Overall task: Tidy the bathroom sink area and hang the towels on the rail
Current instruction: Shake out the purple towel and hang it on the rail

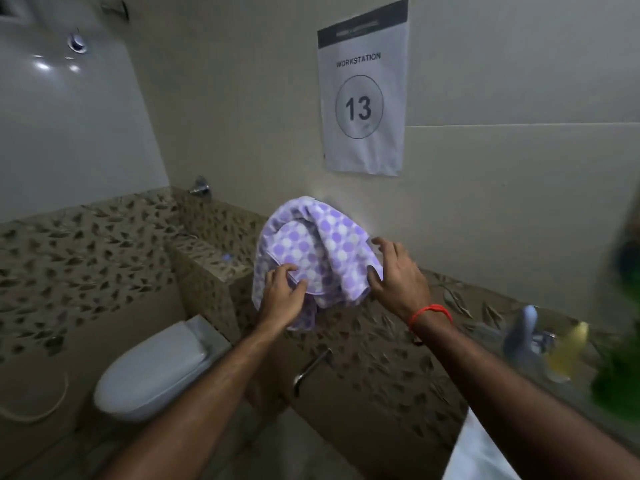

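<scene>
So we're standing at the towel spot with the purple dotted towel (311, 251) bunched up in front of us, up at about 12 o'clock from our hands and just under the workstation 13 sign (362, 88). It's looking draped over something against the wall, probably the rail, but the cloth is hiding it, so we can't say for sure.

Our left hand (282, 299) is pinching the hem on the lower left of the bundle, fingers curled together on the fabric. Our right hand (398, 275) is sitting at the towel's 4 o'clock edge with the thumb touching the cloth and the other fingers spread apart, not really clamped on anything yet. Both hands are about equally close, one on each side.

The thing that matters for the next bit: the towel is lumped in a vertical heap instead of lying long-ways along the wall. We're guessing the move is pulling the two sides apart toward 9 and 3 o'clock so the long axis is running along the rail and it's hanging flat.

Toilet (156, 368) is down at 8 o'clock, and the counter (398, 358) with a blurry tap (523, 334) and yellow bottle (568, 348) is off at 4 o'clock, well apart from the towel.
</scene>
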`<state>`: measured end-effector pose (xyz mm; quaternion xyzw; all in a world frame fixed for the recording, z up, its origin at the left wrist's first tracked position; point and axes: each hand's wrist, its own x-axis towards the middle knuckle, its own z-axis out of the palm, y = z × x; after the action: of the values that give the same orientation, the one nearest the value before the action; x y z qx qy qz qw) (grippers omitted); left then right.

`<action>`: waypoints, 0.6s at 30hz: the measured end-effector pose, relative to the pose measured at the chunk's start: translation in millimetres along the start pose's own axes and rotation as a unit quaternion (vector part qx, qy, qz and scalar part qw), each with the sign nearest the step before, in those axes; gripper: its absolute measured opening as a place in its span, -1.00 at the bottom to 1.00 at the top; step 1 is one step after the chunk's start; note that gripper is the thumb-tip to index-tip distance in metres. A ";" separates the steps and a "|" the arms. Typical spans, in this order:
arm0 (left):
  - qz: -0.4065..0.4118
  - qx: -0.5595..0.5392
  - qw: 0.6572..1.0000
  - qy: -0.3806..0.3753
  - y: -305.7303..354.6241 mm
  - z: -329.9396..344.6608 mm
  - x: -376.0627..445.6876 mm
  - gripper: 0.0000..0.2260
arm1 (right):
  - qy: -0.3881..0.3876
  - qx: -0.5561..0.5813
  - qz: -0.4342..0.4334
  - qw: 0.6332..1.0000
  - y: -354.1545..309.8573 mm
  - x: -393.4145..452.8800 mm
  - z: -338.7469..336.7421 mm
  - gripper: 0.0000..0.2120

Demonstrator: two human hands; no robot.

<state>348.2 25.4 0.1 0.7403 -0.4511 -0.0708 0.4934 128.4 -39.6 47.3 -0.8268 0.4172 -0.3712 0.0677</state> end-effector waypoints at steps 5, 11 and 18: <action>-0.229 -0.199 0.953 -0.017 -36.6 15.6 65.9 -0.66 | -0.015 0.042 0.014 0.999 -0.3 72.5 54.5 -0.51; -0.292 -0.432 0.846 -0.108 -38.6 36.3 115.8 -0.50 | -0.061 0.042 0.124 0.990 1.1 145.9 107.9 -0.36; -0.291 -0.504 0.802 -0.130 -25.7 35.5 141.0 -0.70 | -0.039 0.099 0.131 0.986 7.6 160.1 120.8 -0.58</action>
<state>426.2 -99.5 9.9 0.4674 -0.1746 -0.5243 0.6901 264.7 -186.9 47.0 -0.7680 0.4800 -0.3661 0.2139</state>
